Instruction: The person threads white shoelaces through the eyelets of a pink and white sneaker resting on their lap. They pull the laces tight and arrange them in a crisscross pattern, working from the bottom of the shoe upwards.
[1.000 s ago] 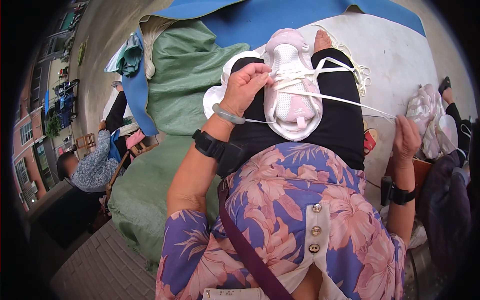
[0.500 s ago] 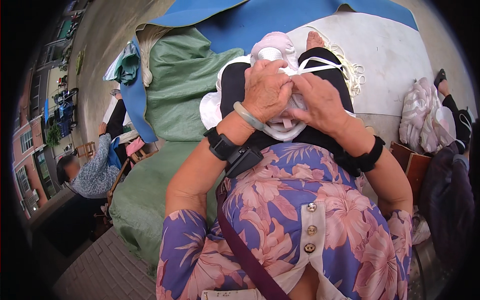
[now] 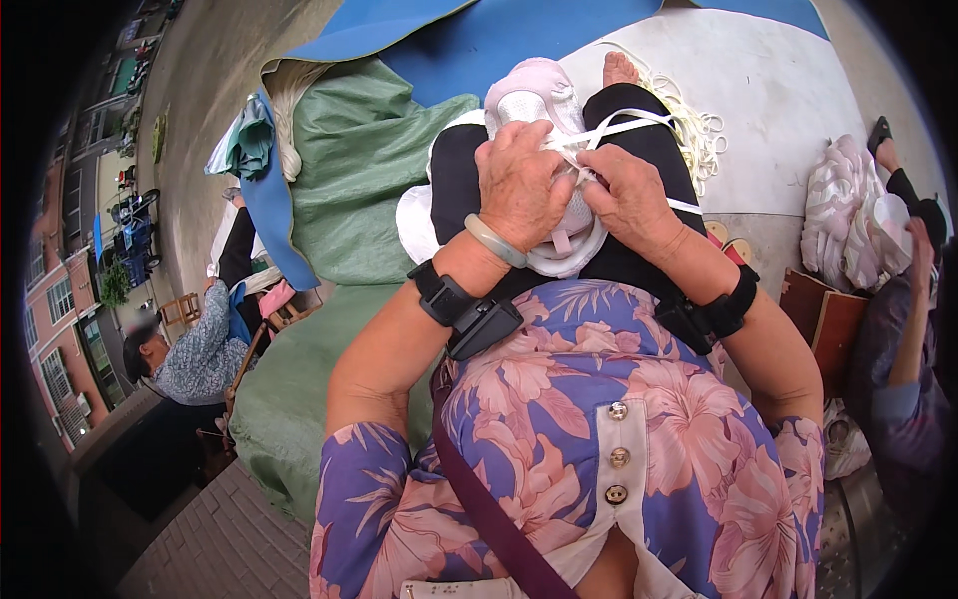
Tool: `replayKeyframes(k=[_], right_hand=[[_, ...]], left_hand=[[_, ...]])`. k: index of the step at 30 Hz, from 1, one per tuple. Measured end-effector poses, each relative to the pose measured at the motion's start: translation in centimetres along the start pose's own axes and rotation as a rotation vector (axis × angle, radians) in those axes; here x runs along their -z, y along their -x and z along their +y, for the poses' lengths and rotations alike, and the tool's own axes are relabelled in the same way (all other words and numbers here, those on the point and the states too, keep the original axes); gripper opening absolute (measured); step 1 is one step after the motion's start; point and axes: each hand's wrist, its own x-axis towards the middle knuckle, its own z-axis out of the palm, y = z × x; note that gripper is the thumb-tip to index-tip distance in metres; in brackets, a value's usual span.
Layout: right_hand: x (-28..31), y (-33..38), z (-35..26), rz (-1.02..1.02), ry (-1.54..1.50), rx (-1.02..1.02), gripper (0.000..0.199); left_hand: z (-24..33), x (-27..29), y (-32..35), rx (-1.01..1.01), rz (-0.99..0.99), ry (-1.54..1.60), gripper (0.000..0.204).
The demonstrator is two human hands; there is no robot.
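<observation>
A pale pink and white sneaker (image 3: 535, 85) lies across my lap, toe pointing away and heel toward me. My left hand (image 3: 519, 185) rests over its left side, fingers curled closed at the lacing. On the other side my right hand (image 3: 635, 204) pinches a white shoelace (image 3: 631, 119) at the eyelets. Loose lengths of lace stretch to the right over my black-clad thigh. Both sets of fingertips meet close together above the tongue and partly hide the lacing. Beyond my right knee lies a heap of cream laces (image 3: 705, 150).
Green sheeting (image 3: 344, 160) covers the left side, with a blue mat (image 3: 449, 50) behind it. Several pink and white shoes (image 3: 843, 215) are piled at right by a brown wooden box (image 3: 823, 317). One person (image 3: 200, 349) sits at left; another person's arm (image 3: 910, 309) shows at right.
My hands have drawn slightly apart, and my right hand has turned and shifted at the lace. More of the sneaker's toe and lacing shows. The person at right has raised an arm.
</observation>
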Motion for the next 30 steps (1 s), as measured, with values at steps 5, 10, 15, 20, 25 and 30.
replayKeyframes(k=[5, 10, 15, 20, 25, 30], right_hand=[[0.1, -0.4, 0.9, -0.025, -0.132, -0.063, 0.023], [0.4, -0.3, 0.3, -0.029, -0.221, -0.19, 0.037], [0.7, 0.8, 0.9, -0.021, -0.291, -0.229, 0.057], [1.7, 1.2, 0.3, -0.011, -0.271, -0.257, 0.071], [1.6, 0.5, 0.1, -0.021, -0.405, -0.334, 0.065], [2.3, -1.2, -0.5, -0.116, -0.256, -0.354, 0.04]], left_hand=[[0.7, 0.2, -0.9, -0.085, -0.022, -0.085, 0.013], [0.9, 0.3, -1.5, -0.226, 0.037, -0.064, 0.008], [-0.2, 4.2, 0.4, -0.252, 0.063, -0.081, 0.005], [-10.2, 9.5, 9.7, 0.032, 0.141, -0.308, 0.007], [-19.8, 12.2, 24.8, 0.815, -0.164, -0.676, 0.009], [-17.7, 8.1, 20.5, 0.543, -0.064, -0.503, 0.012]])
